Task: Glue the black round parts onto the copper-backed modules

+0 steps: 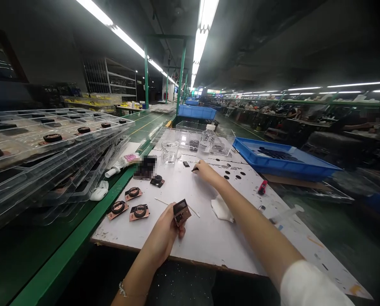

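My left hand (164,231) is closed round a small copper-coloured plate (182,212) with a black rectangular area, tilted up above the table's near edge. Farther out, my right hand (205,172) pinches a small dark piece (195,169) low over the white tabletop. Just left of it lies a small black rectangular piece (186,164). Several copper plates with black rings, such as this plate (139,211), lie to the left of my left hand. A cotton swab (194,210) lies behind the held plate, partly hidden by it. A folded white cloth (220,209) rests beside my right forearm.
A glass jar (170,153) and a clear bottle (206,140) stand farther back. Black discs (238,177) dot the right side, near a red-and-black tool (262,187) and a syringe (287,213). A blue bin (285,159) stands right; stacked clear trays (59,157) rise left.
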Available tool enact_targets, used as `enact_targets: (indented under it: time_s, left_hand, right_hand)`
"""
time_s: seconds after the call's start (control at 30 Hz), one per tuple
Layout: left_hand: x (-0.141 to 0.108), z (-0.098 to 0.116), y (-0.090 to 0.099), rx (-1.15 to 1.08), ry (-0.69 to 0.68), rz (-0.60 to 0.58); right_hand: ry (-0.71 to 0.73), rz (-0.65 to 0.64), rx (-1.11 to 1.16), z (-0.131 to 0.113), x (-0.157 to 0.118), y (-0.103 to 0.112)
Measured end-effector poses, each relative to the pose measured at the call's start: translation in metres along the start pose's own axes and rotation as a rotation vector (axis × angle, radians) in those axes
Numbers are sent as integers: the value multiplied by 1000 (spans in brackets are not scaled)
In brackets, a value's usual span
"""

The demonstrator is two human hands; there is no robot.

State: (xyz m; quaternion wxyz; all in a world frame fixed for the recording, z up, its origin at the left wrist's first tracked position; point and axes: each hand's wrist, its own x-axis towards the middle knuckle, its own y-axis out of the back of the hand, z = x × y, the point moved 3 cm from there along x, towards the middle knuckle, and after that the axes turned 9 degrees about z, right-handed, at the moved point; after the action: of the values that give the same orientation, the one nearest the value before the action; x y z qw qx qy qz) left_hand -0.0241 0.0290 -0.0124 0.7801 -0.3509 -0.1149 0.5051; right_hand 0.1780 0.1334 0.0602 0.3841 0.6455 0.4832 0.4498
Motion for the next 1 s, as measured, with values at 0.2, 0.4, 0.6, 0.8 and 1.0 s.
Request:
enact_targets:
  time_s: [0.2, 0.4, 0.6, 0.8, 1.0]
  left_hand:
    - [-10, 1, 1, -108, 89, 22]
    - [-15, -5, 2, -113, 95, 79]
    - [-16, -8, 0, -81, 65, 68]
    - [-15, -7, -2, -65, 49, 55]
    - [-15, -7, -3, -54, 61, 38]
  right_hand:
    - [-3, 44, 571, -41, -112, 26]
    - [-204, 171, 1290, -55, -183, -11]
    - [-340, 324, 1405, -55, -178, -38]
    - [-341, 382, 1416, -56, -181, -42]
    - [-343, 428, 1402, -56, -184, -49]
